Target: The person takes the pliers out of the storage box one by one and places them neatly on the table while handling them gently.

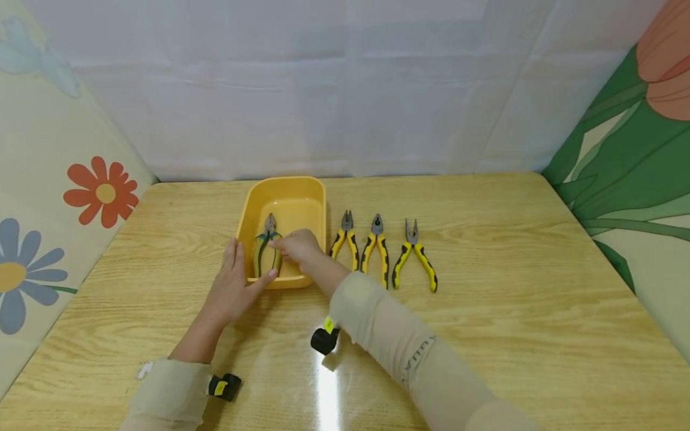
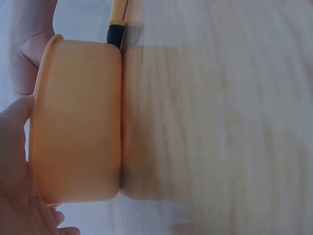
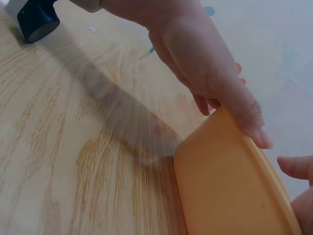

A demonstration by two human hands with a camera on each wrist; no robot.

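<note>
A yellow plastic tray [image 1: 293, 191] stands on the table. Inside it lies a pair of pliers [image 1: 270, 224], its grey jaws toward the back wall and its handles toward the front. My left hand [image 1: 232, 290] holds the tray's front left corner, its thumb over the rim; the left wrist view also shows this hand [image 2: 17, 166] against the tray's side [image 2: 78, 122]. Over the tray's right edge reaches my right hand [image 1: 302, 246], its fingertips at the pliers' right handle. Whether they pinch that handle is hidden. In the right wrist view its thumb [image 3: 296, 166] points out straight above the rim.
Right of the tray lie three pliers with yellow and black handles: one beside it [image 1: 347, 224], one in the middle [image 1: 377, 227] and one with longer jaws [image 1: 412, 233]. Black wrist cameras sit under both sleeves. A white cloth [image 1: 345, 90] hangs behind the table [image 1: 539, 287].
</note>
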